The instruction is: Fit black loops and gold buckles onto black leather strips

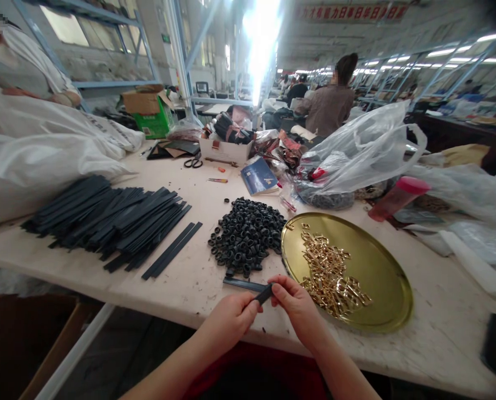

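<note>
My left hand and my right hand are close together at the table's front edge, both closed on a dark strap. The right fingers pinch its far end; whether a small part sits there is hidden. Just behind them another dark strip lies on the table. Beyond is a heap of small black loops. To the right, a round gold tray carries a pile of gold buckles. Two loose dark strips lie left of the loops, beside a large stack of dark strips.
Across the table lie scissors, a blue booklet and a white box. A clear plastic bag and a pink bottle stand at right. White sacks cover the left. Co-workers are farther back.
</note>
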`<action>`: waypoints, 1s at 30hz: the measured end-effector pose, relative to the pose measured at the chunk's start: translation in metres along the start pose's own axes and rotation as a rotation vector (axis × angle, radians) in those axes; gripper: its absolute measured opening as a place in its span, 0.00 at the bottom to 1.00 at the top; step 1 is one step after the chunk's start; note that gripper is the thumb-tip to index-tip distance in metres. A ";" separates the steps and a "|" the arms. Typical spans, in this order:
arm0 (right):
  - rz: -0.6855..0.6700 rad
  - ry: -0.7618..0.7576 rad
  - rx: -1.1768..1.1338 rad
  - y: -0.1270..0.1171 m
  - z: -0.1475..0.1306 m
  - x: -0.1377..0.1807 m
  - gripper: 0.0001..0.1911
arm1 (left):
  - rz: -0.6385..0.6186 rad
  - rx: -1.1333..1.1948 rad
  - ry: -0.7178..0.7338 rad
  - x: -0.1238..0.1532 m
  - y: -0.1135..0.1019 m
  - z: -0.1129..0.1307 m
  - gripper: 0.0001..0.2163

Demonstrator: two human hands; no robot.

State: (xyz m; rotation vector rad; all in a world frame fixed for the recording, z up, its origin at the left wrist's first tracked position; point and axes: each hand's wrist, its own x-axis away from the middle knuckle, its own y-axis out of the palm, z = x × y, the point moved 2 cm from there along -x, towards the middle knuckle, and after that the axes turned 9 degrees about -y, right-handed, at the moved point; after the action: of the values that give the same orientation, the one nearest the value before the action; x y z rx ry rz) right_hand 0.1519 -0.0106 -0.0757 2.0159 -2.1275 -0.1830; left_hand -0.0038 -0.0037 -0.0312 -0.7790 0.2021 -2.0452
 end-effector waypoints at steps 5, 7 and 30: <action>-0.168 -0.038 0.178 0.006 -0.010 0.012 0.09 | -0.119 -0.051 0.041 0.009 -0.002 0.007 0.14; -0.149 -0.041 0.189 0.009 -0.012 0.015 0.09 | -0.214 0.040 -0.025 0.013 0.002 0.005 0.16; -0.296 -0.169 1.623 -0.070 -0.042 -0.038 0.05 | -0.106 0.431 -0.036 -0.010 0.026 -0.007 0.11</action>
State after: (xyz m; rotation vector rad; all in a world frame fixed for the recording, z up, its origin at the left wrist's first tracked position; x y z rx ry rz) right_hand 0.2316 0.0249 -0.0536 2.9734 -2.1379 1.9664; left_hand 0.0139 -0.0115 -0.0524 -0.5635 -0.2992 -2.0694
